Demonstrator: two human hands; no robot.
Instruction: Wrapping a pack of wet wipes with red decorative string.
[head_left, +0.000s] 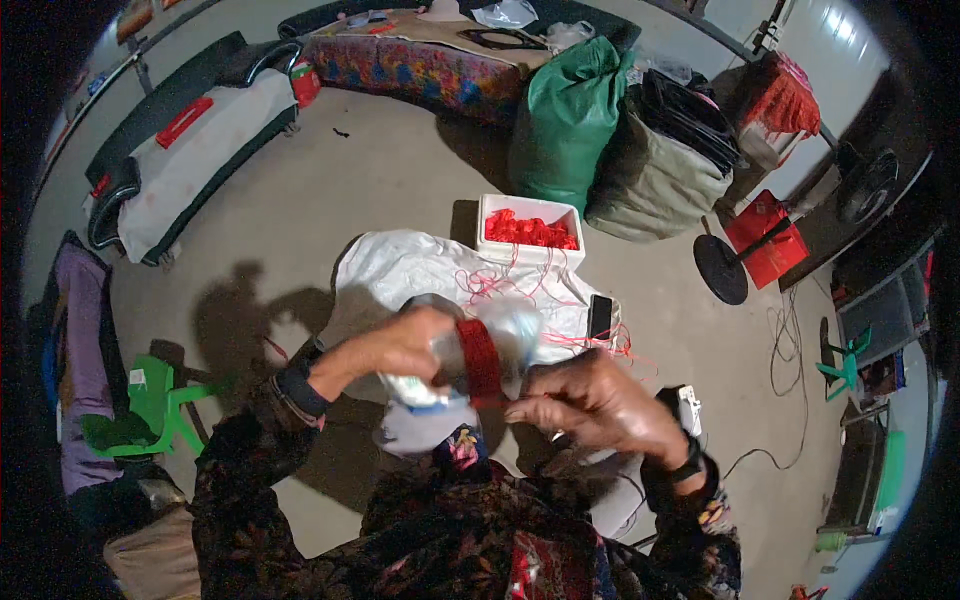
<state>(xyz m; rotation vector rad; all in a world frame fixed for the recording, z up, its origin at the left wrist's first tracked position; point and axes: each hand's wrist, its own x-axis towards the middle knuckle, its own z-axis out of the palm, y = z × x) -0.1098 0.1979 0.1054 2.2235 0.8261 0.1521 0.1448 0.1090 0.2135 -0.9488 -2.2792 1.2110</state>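
In front of my body, my left hand [425, 345] is closed around a blurred, pale roll-like object with a dark red wound band [481, 362] across it. I cannot make out if the band is cord or ribbon. Just to its right, my right hand [595, 405] has its fingers bent and pinched together close to the band; anything between them is hidden. Beyond both hands a white sheet [385, 262] lies on the floor with thin red cords [485, 284] strewn over it. At its far edge stands a white foam box [560, 257] holding shiny red pieces [528, 232].
A black phone [600, 317] lies at the sheet's right edge. Farther back stand a full green sack [562, 135] and a pale sack [655, 185] topped with black folded material. A green plastic chair [150, 405] is at left, a fan base [720, 270] at right, with cables on the floor.
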